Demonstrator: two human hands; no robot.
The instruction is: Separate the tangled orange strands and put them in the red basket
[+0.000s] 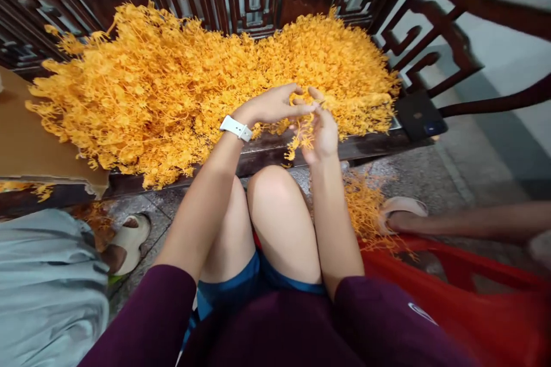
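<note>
A wide heap of orange, branching plastic-looking sprigs (163, 86) covers the dark wooden bench in front of me. Over its front edge my two hands meet. My right hand (322, 135) has its fingers curled around a small orange sprig (303, 136), which hangs down beside the palm. My left hand (278, 104), with a white watch band (236, 128) on its wrist, reaches across from the left. Its fingertips pinch at the top of the same sprig, close to the right fingertips. Exactly where the fingers touch the sprig is partly hidden.
A cardboard box (38, 132) stands at the left end of the bench. On the right corner lies a dark phone (419, 116). More orange sprigs (365, 206) lie on the floor, near another person's shoe (404, 205) and a red plastic stool (430, 281). Someone in grey-green clothing (51, 287) is at left.
</note>
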